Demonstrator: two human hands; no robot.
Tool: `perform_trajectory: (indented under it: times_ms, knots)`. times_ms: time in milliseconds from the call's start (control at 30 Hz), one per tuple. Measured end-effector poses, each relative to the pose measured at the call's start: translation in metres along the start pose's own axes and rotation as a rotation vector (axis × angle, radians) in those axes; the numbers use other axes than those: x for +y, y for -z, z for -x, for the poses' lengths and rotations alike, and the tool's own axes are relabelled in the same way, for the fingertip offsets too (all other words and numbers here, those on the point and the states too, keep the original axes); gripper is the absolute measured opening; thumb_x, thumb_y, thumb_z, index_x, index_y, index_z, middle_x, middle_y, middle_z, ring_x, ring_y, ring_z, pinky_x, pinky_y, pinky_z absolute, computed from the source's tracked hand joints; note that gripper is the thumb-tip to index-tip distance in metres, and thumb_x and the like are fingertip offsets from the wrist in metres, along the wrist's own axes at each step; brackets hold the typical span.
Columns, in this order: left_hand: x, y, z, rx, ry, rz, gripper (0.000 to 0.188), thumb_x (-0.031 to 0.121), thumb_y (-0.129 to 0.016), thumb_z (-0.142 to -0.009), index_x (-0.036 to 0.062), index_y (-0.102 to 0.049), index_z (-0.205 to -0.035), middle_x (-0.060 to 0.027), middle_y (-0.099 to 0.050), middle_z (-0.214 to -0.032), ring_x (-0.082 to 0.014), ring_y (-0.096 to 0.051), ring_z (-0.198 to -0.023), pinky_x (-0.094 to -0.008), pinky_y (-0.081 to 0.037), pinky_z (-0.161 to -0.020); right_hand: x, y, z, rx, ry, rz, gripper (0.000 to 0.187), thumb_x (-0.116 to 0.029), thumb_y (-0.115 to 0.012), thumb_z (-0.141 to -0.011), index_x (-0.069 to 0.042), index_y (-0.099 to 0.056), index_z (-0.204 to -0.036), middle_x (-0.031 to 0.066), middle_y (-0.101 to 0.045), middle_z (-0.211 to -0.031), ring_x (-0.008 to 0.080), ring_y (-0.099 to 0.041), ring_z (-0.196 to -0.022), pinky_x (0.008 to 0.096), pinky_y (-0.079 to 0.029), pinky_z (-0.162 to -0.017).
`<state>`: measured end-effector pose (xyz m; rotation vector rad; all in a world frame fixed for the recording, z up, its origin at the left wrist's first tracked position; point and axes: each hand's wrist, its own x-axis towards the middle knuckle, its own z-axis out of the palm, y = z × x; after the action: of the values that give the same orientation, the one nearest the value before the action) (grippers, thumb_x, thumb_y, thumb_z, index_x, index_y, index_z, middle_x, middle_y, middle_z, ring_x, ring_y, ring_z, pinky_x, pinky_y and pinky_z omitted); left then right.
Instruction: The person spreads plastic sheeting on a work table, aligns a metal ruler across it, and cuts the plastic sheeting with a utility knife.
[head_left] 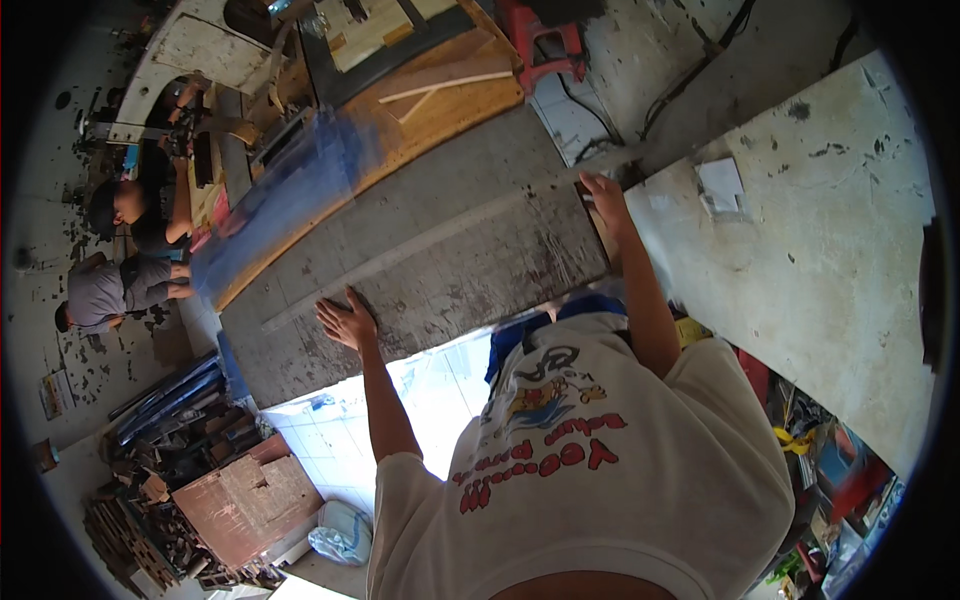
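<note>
A wide, worn grey board point(480, 255) lies across in front of me, its surface scuffed and stained. Along it runs a long, narrow pale grey strip point(430, 238), slanting up to the right. My left hand point(348, 324) rests flat and open on the board's near left part, fingers spread, fingertips close to the strip. At the board's right end is my right hand point(607, 200), near the strip's far end. Its fingers look bent together around something small and pale, too small to make out.
Beyond the board stands a wooden table point(450, 80) with blue plastic sheeting point(300, 180) and loose wood pieces. A red stool point(545, 45) stands behind. To the right is a large pale panel point(800, 220). Scrap wood point(190, 450) piles up lower left. Two people are at far left.
</note>
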<state>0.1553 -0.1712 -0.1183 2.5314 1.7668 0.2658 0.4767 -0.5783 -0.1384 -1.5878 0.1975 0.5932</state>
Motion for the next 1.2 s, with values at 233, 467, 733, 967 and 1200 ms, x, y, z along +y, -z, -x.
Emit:
perform_trajectory:
  times_ms: [233,467,733,967,1200]
  knots:
    - [0.0,0.001,-0.003,0.021,0.008,0.032,0.085,0.066,-0.032,-0.088,0.0047,-0.018,-0.145,-0.0126,-0.016,-0.152,-0.029,-0.012,-0.141,-0.0489,-0.009,-0.112,-0.067,0.05,0.021,-0.36,0.544,0.954,0.045,-0.042,-0.052,-0.088,0.001,-0.064,-0.08,0.0184,-0.062,-0.075,0.0338,-0.06,-0.075,0.0408,-0.046,-0.069]
    - [0.0,0.002,0.001,0.016,0.007,0.017,0.084,0.066,-0.032,-0.088,0.0054,-0.018,-0.146,-0.012,-0.016,-0.152,-0.0278,-0.011,-0.141,-0.0474,-0.008,-0.113,-0.107,0.036,-0.013,-0.13,0.963,0.918,0.02,-0.022,-0.063,-0.082,-0.006,-0.062,-0.095,0.012,-0.063,-0.093,0.029,-0.061,-0.084,0.038,-0.046,-0.074]
    - [-0.005,0.003,0.001,0.017,0.024,0.031,0.082,0.064,-0.032,-0.089,0.0065,-0.018,-0.146,-0.0088,-0.015,-0.153,-0.0265,-0.01,-0.142,-0.0467,-0.007,-0.113,-0.107,0.025,-0.055,-0.618,0.527,1.018,0.029,-0.028,-0.067,-0.081,-0.005,-0.063,-0.098,0.0086,-0.068,-0.093,0.0231,-0.065,-0.086,0.0325,-0.048,-0.076]
    - [-0.008,0.001,-0.001,0.025,0.007,0.032,0.081,0.062,-0.033,-0.09,0.0065,-0.017,-0.146,-0.0098,-0.014,-0.153,-0.0272,-0.01,-0.141,-0.0467,-0.006,-0.114,-0.105,0.014,-0.071,-0.735,0.322,1.03,0.03,-0.031,-0.069,-0.081,-0.003,-0.068,-0.092,0.0055,-0.068,-0.081,0.0125,-0.06,-0.075,0.0291,-0.047,-0.07]
    - [-0.002,0.006,0.0,0.023,0.004,0.048,0.08,0.062,-0.032,-0.09,0.0067,-0.017,-0.146,-0.0103,-0.014,-0.153,-0.0279,-0.009,-0.142,-0.0473,-0.006,-0.114,-0.093,0.015,-0.091,-0.763,0.208,1.05,0.033,-0.031,-0.07,-0.079,-0.002,-0.069,-0.094,0.0061,-0.069,-0.082,0.014,-0.062,-0.075,0.0291,-0.047,-0.071]
